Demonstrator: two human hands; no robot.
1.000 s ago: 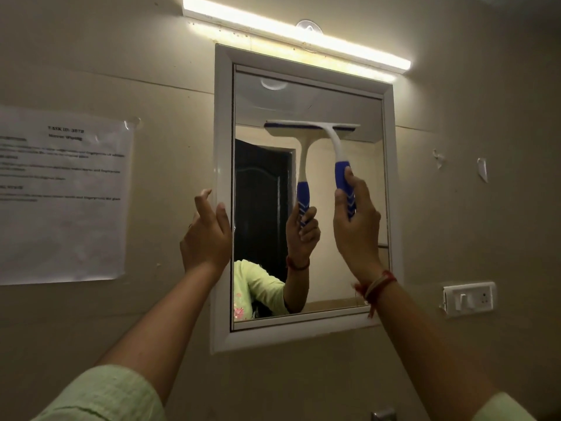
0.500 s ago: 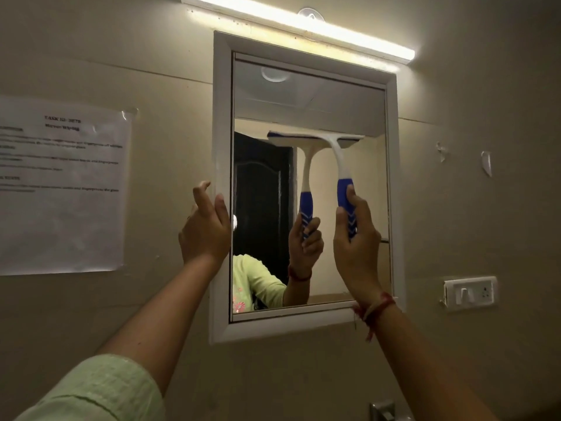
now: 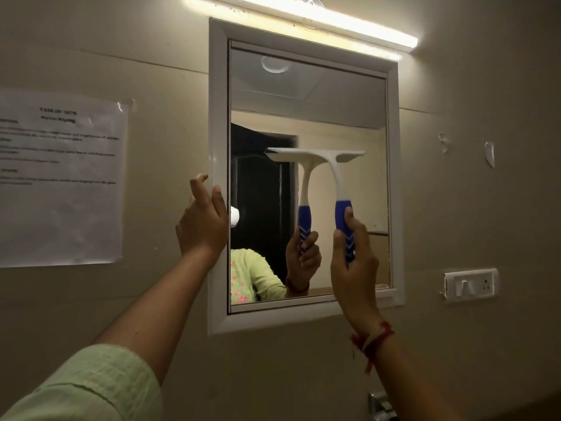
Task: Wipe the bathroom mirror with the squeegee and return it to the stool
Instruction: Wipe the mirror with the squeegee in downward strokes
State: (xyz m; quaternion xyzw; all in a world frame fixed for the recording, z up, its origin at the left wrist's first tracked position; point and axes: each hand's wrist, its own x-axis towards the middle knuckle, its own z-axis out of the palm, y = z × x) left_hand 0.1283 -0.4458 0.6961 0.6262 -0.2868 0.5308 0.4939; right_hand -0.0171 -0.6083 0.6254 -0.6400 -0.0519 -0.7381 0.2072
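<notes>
Gripping the blue handle from below, the right hand (image 3: 353,262) is curled round the squeegee (image 3: 331,165), whose white blade bar is laid level against the glass of the mirror (image 3: 334,95), about halfway up and near the middle. The handle slopes down from the bar to the hand, which is seen in front of the mirror's lower right part. A red and pale thread band (image 3: 372,338) is worn on that wrist. The left hand (image 3: 202,226) is set against the left side of the mirror's white frame, fingers up and loosely bent, with nothing held. A lit strip light (image 3: 318,16) is mounted just above the mirror, a taped paper sheet (image 3: 60,177) is seen to the mirror's left, and a switch plate (image 3: 470,287) to its lower right.
</notes>
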